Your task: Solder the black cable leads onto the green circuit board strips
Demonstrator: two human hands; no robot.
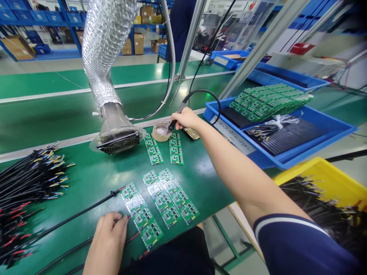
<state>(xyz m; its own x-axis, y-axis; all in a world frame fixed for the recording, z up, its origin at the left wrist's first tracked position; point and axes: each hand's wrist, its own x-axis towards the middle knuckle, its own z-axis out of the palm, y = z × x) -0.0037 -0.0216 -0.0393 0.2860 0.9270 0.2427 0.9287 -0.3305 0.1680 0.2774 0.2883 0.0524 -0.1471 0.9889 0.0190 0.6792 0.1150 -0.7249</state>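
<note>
My right hand [185, 118] is closed round the black handle of a soldering iron [180, 109]. The iron's lower end is at a round tan container [161, 131] with silvery material in it. My left hand [110, 236] rests low on the green table, fingers pinched on a black cable near its red wire end, beside a green circuit board strip [142, 215]. Another black cable [86, 210] reaches the top of that strip. Two more strips [170, 198] lie to its right, and further strips [176, 149] flank the container.
A fume extractor nozzle [120, 133] hangs over the table. Bundled black cables [31, 179] lie at left. A blue tray [281, 160] with stacked boards [266, 101] and a yellow bin [321, 175] of cables stand at right. A person [180, 28] is behind the bench.
</note>
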